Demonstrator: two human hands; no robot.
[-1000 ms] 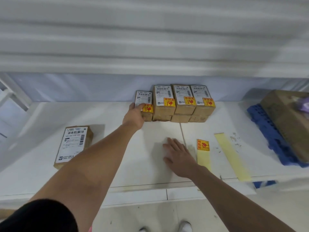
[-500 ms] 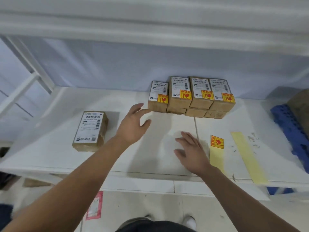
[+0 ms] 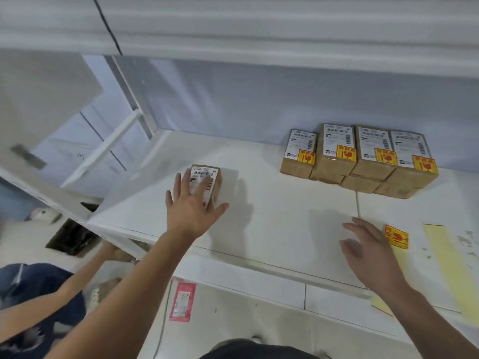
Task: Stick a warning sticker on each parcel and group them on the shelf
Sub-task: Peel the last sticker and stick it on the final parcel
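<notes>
Lying rightward are stickered parcels (image 3: 363, 156), 1 sticker (image 3: 396, 237), backing strips (image 3: 448, 268).

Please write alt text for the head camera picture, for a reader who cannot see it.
A person's left hand, fingers spread, lies over a lone parcel showing no warning sticker on a white shelf. The right hand is open beside a spare yellow sticker. Further back, stickered parcels stand grouped.
</notes>
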